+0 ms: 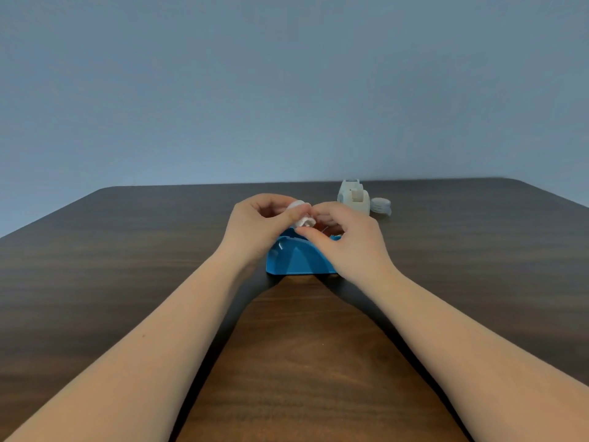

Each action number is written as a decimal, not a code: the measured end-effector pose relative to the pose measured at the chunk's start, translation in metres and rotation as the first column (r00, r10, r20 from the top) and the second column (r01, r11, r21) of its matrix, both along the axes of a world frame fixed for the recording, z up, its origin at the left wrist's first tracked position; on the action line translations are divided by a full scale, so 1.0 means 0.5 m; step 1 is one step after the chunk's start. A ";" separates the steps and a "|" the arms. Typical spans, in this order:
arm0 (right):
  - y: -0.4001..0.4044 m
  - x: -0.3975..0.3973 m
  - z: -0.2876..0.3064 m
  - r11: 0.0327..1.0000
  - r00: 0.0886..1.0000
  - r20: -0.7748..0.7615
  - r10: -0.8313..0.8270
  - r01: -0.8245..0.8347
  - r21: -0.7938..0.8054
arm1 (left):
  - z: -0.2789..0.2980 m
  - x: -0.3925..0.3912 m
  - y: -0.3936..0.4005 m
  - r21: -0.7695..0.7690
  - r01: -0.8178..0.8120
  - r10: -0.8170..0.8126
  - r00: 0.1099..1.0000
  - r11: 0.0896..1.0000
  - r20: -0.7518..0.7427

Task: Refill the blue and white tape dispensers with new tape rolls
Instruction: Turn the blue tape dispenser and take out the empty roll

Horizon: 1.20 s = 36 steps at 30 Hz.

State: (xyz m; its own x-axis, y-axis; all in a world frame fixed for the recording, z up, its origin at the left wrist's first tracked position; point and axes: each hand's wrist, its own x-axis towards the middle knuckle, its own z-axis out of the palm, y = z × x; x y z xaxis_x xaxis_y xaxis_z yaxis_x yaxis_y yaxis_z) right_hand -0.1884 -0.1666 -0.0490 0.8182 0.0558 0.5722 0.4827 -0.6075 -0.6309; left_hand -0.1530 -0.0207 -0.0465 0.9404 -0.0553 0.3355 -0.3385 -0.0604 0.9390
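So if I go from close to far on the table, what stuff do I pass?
Blue tape dispenser → the two hands holding a white tape roll above it → white tape dispenser with spare tape rolls beside it.

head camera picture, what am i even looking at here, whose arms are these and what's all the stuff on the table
There is no machine here. This single picture comes from a wide-angle camera worn on a person's head, looking forward and down, so the two bare arms reaching in from the bottom are the wearer's own.

The surface is a dark wooden table against a plain blue-grey wall. In the middle stands a blue tape dispenser. Just above it, the left hand and the right hand meet around a small white tape roll; the left hand pinches it while the right hand's fingers work at it. Exactly what the fingers are doing is too small to tell.

Farther back on the right stands a white tape dispenser, with a small stack of spare tape rolls beside it.
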 end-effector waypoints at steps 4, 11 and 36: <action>-0.004 0.006 -0.003 0.993 1.000 -0.005 -0.006 0.006 0.119 | 0.004 0.006 0.007 -0.004 -0.060 0.060 0.998 0.998 0.011; -0.019 0.021 -0.002 0.927 0.993 -0.090 -0.077 0.105 0.360 | -0.008 0.015 0.099 0.495 -0.320 0.297 0.946 0.808 0.127; 0.005 0.058 0.051 0.974 0.997 -0.009 -0.076 0.076 0.211 | -0.009 0.177 0.117 0.680 -0.368 0.454 0.889 0.634 0.059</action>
